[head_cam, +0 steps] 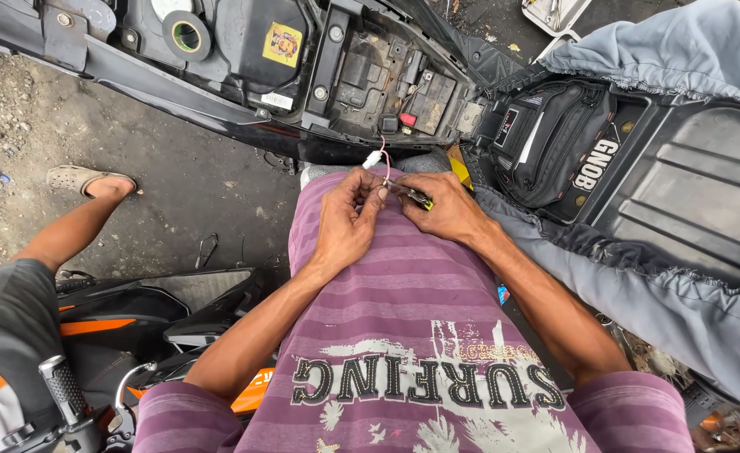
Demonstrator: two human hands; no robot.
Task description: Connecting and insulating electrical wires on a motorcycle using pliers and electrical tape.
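**Wire work over open scooter bay**

Left hand pinches a thin pink wire with white connector, held at chest height just below the bay; right hand grips a small yellow-handled tool; risk: tool slipping could nick the wire; square yellow sticker on the black compartment; black pouch, white lettering, right.

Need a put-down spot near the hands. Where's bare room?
Bare ground lies between the open scooter body and the sandalled foot. The flipped seat underside is flat. Crowded: battery bay, where both hands hold the wire.
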